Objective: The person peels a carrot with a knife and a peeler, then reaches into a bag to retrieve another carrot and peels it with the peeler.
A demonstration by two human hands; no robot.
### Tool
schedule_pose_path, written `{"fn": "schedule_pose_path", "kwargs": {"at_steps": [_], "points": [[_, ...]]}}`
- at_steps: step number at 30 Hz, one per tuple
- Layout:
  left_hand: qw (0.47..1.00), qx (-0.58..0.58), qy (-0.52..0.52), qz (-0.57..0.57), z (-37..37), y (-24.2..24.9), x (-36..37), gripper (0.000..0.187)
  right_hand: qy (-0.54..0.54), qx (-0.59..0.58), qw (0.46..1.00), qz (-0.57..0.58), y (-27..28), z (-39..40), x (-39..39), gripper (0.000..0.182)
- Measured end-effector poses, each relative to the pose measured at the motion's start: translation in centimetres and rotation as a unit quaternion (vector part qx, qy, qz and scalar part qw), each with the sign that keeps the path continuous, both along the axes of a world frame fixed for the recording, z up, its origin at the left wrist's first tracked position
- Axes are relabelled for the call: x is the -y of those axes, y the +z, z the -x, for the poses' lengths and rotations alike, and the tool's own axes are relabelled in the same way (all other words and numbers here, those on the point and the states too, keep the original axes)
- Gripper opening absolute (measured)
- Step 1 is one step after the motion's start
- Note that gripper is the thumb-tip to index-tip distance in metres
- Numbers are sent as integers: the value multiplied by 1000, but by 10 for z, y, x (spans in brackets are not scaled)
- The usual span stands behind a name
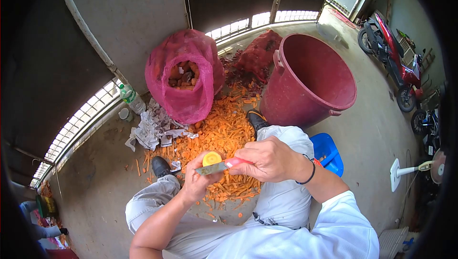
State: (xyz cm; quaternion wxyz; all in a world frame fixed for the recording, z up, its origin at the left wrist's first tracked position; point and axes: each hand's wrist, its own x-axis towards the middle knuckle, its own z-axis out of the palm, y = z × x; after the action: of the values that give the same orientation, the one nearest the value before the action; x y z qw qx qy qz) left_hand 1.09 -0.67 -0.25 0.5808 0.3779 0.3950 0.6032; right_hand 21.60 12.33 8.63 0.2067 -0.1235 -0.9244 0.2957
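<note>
hands: 2 [198,182] [267,159] | carrot [212,158]: 1 | knife [217,167]: 1 | tub [310,80]: 1

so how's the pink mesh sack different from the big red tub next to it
The pink mesh sack is soft netting, slumped, with carrots showing in its open mouth; the red tub is rigid plastic, tipped on its side, and its visible inside looks bare. The tub is also larger. Both sit on the concrete floor by the orange peelings.

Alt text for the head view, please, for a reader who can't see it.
A seated person's left hand holds a carrot while the right hand draws a red-handled peeler across it. Orange peelings cover the floor ahead, beside a pink mesh sack of carrots and a big red tub.
</note>
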Motion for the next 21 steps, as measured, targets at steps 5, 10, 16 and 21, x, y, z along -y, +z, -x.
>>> {"fn": "schedule_pose_path", "kwargs": {"at_steps": [5,10,16,21], "points": [[998,56,-22,-5,-3,1,4,48,9,-11,999,-47,6,2,4,33],[992,123,32,-13,-10,2,4,50,15,-24,997,-66,8,1,8,35],[992,105,62,-26,-11,4,2,51,2,-20,996,-85,10,2,10,37],[989,128,59,-52,-10,4,2,50,-1,-16,996,-91,8,2,4,36]]}}
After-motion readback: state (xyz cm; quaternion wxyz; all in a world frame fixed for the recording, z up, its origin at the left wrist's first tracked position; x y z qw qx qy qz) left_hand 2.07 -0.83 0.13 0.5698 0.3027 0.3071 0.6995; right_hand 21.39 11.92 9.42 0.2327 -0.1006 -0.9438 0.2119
